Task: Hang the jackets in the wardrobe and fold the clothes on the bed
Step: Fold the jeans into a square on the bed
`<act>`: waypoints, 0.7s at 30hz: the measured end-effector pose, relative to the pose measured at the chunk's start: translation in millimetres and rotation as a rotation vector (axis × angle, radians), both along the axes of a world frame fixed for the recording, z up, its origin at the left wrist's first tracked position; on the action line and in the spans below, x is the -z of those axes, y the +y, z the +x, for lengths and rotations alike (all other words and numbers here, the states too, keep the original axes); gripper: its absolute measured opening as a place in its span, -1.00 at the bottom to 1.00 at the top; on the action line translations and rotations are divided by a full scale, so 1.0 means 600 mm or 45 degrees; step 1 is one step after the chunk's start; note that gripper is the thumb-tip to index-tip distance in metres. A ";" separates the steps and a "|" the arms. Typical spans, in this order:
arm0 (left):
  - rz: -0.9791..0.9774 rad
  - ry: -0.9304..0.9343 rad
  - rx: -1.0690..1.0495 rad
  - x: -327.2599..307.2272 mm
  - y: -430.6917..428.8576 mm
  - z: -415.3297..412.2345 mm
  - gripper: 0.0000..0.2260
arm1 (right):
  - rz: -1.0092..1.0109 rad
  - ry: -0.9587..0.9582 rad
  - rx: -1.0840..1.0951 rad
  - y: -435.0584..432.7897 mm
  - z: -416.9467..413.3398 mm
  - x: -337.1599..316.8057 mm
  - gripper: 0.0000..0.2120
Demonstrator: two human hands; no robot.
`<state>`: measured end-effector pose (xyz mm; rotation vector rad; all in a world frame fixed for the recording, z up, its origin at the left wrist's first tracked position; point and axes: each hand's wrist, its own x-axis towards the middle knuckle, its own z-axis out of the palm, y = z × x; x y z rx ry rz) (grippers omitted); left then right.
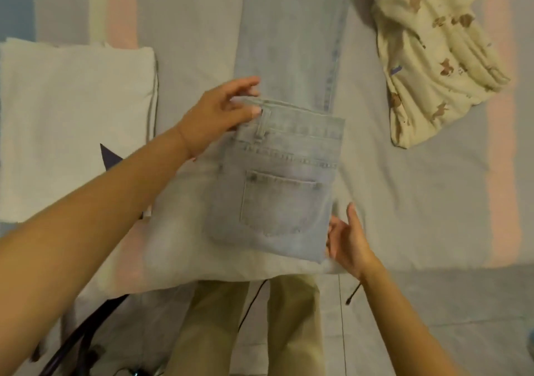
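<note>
1. Bed (404, 202), striped in pastel bands.
2. Jeans (289, 173), laid along its middle, waist folded over the legs.
3. Left grip (219, 115), pinched on the jeans' waist; right grip (346, 239), fingers straight against the fold's edge.

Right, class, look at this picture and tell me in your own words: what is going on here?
A person is folding pale blue jeans on a striped bed. The left hand pinches the waistband corner, while the right hand touches the near right edge of the folded part with fairly straight fingers. The legs stretch away across the bed. A folded white garment lies to the left and a crumpled cream patterned one to the right.
</note>
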<state>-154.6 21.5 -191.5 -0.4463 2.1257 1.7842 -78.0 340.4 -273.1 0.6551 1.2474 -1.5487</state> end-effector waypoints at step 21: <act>-0.092 -0.527 -0.324 0.137 0.065 0.277 -0.47 | 0.288 0.571 -0.145 -0.096 -0.068 0.030 -0.52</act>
